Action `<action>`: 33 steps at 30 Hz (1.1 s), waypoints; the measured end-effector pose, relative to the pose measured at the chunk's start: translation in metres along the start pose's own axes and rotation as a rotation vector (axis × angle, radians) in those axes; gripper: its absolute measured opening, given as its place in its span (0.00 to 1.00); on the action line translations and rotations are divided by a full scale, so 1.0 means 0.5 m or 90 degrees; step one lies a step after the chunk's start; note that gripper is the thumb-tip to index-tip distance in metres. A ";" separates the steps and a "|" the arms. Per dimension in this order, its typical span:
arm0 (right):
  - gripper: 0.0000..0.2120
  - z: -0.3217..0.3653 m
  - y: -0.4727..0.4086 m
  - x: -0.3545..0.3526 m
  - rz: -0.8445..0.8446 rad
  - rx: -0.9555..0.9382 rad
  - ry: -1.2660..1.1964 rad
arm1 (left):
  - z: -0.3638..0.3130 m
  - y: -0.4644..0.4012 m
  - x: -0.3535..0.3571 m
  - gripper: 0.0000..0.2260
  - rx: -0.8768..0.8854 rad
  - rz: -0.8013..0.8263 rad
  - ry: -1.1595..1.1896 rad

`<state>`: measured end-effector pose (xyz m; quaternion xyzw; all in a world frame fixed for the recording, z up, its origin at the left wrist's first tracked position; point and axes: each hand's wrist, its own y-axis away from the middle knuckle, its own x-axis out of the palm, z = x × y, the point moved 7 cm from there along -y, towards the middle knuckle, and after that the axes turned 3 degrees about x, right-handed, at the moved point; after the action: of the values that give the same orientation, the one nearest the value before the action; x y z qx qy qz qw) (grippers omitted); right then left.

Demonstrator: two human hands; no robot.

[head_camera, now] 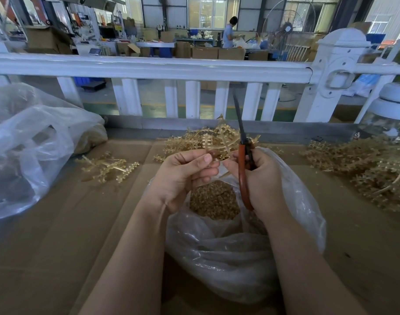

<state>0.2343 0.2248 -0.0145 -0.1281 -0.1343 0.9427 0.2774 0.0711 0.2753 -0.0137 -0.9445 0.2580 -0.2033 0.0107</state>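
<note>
My left hand (185, 172) pinches the stem end of a golden plastic sprue branch (219, 139) held above an open clear plastic bag (228, 251). The bag holds several small golden pieces (213, 200). My right hand (260, 180) grips red-handled scissors (243, 164), blades closed and pointing up and away. Its fingertips also touch the branch close to my left thumb.
A brown cardboard sheet (58, 223) covers the table. A loose golden branch (108, 167) lies at left, a pile of branches (185, 142) behind my hands, a bigger heap (362, 169) at right. A large plastic bag (28, 144) sits far left. A white railing (149, 69) runs behind.
</note>
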 end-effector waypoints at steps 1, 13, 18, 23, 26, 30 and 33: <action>0.08 0.001 0.000 0.002 0.009 -0.008 0.006 | 0.000 0.000 -0.001 0.06 0.002 -0.012 0.013; 0.23 0.022 0.014 0.011 0.048 -0.104 0.109 | -0.009 -0.003 -0.036 0.11 0.023 -0.147 0.101; 0.21 0.026 0.016 0.013 0.058 -0.105 0.091 | -0.005 -0.003 -0.050 0.11 -0.002 -0.194 0.180; 0.21 0.002 0.018 0.035 0.152 -0.072 0.173 | 0.006 0.001 -0.060 0.06 -0.043 -0.263 0.296; 0.30 -0.003 0.020 0.041 0.166 -0.072 0.189 | 0.002 0.003 -0.075 0.07 -0.035 -0.301 0.368; 0.27 -0.003 0.019 0.039 0.149 -0.062 0.194 | 0.005 0.002 -0.077 0.04 -0.026 -0.327 0.355; 0.21 -0.001 0.018 0.035 0.133 -0.058 0.206 | 0.004 0.000 -0.072 0.02 -0.009 -0.317 0.310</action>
<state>0.2158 0.2272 -0.0206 -0.3034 -0.1164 0.9265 0.1897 0.0435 0.2929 -0.0293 -0.9021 0.0160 -0.4175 -0.1078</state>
